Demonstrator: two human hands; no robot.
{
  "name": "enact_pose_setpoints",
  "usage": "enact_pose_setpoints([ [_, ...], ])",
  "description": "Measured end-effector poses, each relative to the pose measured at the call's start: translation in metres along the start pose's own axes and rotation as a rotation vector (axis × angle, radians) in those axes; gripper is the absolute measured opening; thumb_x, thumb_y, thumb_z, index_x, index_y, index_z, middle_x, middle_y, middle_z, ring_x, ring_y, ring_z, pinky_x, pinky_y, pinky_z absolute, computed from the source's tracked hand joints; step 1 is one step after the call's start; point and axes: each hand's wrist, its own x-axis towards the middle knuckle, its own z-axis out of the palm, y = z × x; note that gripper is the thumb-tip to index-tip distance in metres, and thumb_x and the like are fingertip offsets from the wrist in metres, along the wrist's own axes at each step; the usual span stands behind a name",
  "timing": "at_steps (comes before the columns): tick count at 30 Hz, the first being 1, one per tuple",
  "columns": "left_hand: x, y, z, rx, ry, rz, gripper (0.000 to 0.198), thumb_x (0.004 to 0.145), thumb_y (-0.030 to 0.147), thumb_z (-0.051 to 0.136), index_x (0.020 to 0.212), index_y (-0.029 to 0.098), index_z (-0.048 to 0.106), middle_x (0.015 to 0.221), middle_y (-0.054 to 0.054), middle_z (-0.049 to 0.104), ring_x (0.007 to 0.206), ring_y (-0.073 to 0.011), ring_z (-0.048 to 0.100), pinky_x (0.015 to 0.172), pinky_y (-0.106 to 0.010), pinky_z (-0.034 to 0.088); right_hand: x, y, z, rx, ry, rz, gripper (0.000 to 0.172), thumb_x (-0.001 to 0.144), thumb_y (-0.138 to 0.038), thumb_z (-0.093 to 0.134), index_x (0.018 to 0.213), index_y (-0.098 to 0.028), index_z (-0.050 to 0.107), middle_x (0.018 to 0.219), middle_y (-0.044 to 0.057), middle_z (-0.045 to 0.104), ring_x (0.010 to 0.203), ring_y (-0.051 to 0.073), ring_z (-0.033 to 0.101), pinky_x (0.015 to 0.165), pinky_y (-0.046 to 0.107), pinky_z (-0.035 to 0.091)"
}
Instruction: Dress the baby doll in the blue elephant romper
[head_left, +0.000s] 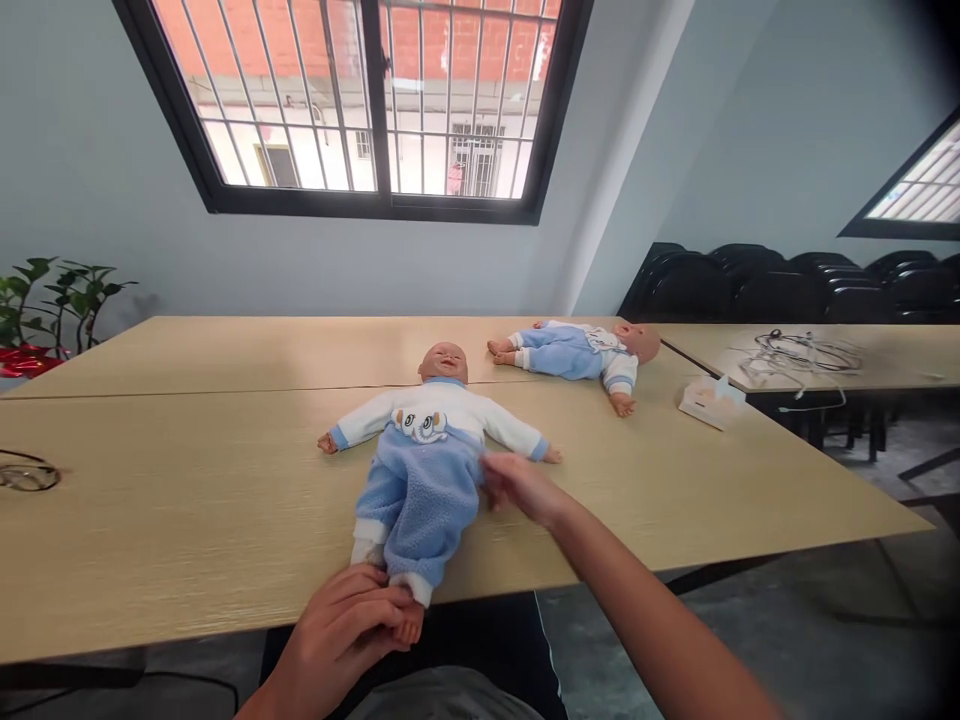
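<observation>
A baby doll (427,470) lies on its back on the wooden table, its head toward the window and its arms spread wide. It wears a white top with a cartoon face on the front and fuzzy blue trousers with white cuffs. At the table's front edge, my left hand (337,630) is closed round the doll's feet, with one bare foot showing past my fingers. My right hand (521,487) is beside the doll's hip, at the side of the blue trousers. Motion blurs its fingers, so whether they grip the cloth is unclear.
A second doll (574,350) in like clothes lies farther back to the right. Near it stands a tissue box (712,402). Tangled cables (806,355) lie on another table. Eyeglasses (28,472) rest at the left, near a potted plant (60,300). Black chairs (780,285) are stacked behind.
</observation>
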Motion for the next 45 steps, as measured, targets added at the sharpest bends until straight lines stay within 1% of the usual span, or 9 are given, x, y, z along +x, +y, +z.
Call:
enact_pose_setpoints([
  [3, -0.004, -0.001, -0.004, -0.008, 0.035, -0.021, 0.008, 0.097, 0.025, 0.072, 0.103, 0.025, 0.067, 0.103, -0.002, 0.081, 0.092, -0.0182, 0.075, 0.093, -0.035, 0.061, -0.004, -0.003, -0.001, -0.316, -0.166, 0.011, 0.039, 0.085, -0.056, 0.077, 0.081, -0.018, 0.069, 0.071, 0.0, 0.064, 0.059, 0.014, 0.056, 0.056, 0.027, 0.051],
  [8, -0.01, -0.002, -0.01, -0.081, 0.03, -0.078, 0.007, 0.098, 0.029, 0.071, 0.096, 0.025, 0.067, 0.103, -0.004, 0.081, 0.091, -0.0184, 0.075, 0.085, -0.033, 0.065, 0.017, -0.009, -0.021, -0.771, 0.342, -0.114, 0.029, 0.098, -0.043, 0.057, 0.087, -0.019, 0.07, 0.064, 0.001, 0.063, 0.052, 0.018, 0.056, 0.057, 0.031, 0.048],
  [12, -0.014, -0.006, -0.007, -0.07, 0.047, -0.072, 0.009, 0.098, 0.023, 0.07, 0.106, 0.027, 0.072, 0.099, -0.005, 0.081, 0.086, -0.0178, 0.075, 0.075, -0.031, 0.065, 0.039, -0.009, -0.028, -0.903, 0.611, -0.211, 0.022, 0.1, -0.023, 0.05, 0.1, -0.016, 0.071, 0.105, 0.014, 0.074, 0.099, 0.026, 0.066, 0.091, 0.036, 0.048],
  [21, -0.01, -0.002, 0.001, -0.037, 0.007, -0.016, 0.013, 0.09, 0.012, 0.075, 0.097, 0.022, 0.073, 0.102, -0.005, 0.08, 0.087, -0.0162, 0.07, 0.075, -0.028, 0.062, 0.042, -0.001, -0.026, -1.072, 0.679, -0.256, 0.024, 0.097, -0.015, 0.049, 0.11, -0.016, 0.069, 0.118, 0.014, 0.069, 0.114, 0.025, 0.062, 0.101, 0.035, 0.044],
  [26, 0.014, 0.011, 0.026, 0.064, -0.028, 0.102, 0.025, 0.093, 0.014, 0.071, 0.074, 0.021, 0.058, 0.109, -0.002, 0.082, 0.075, -0.0147, 0.065, 0.071, -0.032, 0.056, 0.032, -0.018, 0.007, -1.136, 0.78, -0.43, 0.053, 0.084, -0.009, 0.05, 0.136, -0.013, 0.057, 0.13, 0.018, 0.058, 0.124, 0.032, 0.054, 0.109, 0.043, 0.042],
  [30, 0.035, 0.03, 0.059, -0.022, -0.027, 0.077, 0.024, 0.097, 0.019, 0.07, 0.079, 0.022, 0.055, 0.103, 0.001, 0.083, 0.083, -0.0153, 0.069, 0.077, -0.034, 0.053, 0.041, -0.049, 0.054, -1.309, 0.585, -0.688, 0.038, 0.092, -0.013, 0.05, 0.128, -0.014, 0.064, 0.126, 0.016, 0.061, 0.121, 0.032, 0.053, 0.108, 0.045, 0.04],
  [34, 0.057, 0.039, 0.061, -0.352, -0.111, 0.014, 0.018, 0.096, 0.036, 0.074, 0.098, 0.024, 0.061, 0.1, -0.002, 0.081, 0.101, -0.0172, 0.073, 0.091, -0.032, 0.055, 0.072, -0.071, 0.086, -1.518, 0.255, -0.67, 0.027, 0.101, -0.031, 0.057, 0.121, -0.015, 0.067, 0.119, 0.015, 0.067, 0.114, 0.031, 0.056, 0.102, 0.043, 0.042],
  [40, 0.103, -0.045, -0.001, -0.037, 0.084, -0.426, 0.013, 0.101, 0.028, 0.054, 0.102, 0.022, 0.066, 0.099, -0.006, 0.071, 0.093, -0.0209, 0.065, 0.087, -0.037, 0.053, 0.094, -0.069, 0.086, -1.806, 0.07, -0.566, 0.01, 0.094, -0.018, 0.063, 0.101, -0.014, 0.069, 0.107, 0.016, 0.069, 0.1, 0.03, 0.06, 0.085, 0.039, 0.044],
  [45, 0.142, -0.134, -0.019, 0.134, -0.071, -0.5, 0.025, 0.094, 0.033, 0.063, 0.114, 0.017, 0.065, 0.105, -0.008, 0.068, 0.092, -0.0223, 0.061, 0.086, -0.036, 0.051, 0.088, -0.06, 0.073, -1.723, 0.112, -0.792, 0.017, 0.105, -0.019, 0.052, 0.1, -0.016, 0.067, 0.103, 0.011, 0.071, 0.094, 0.025, 0.061, 0.08, 0.037, 0.044],
])
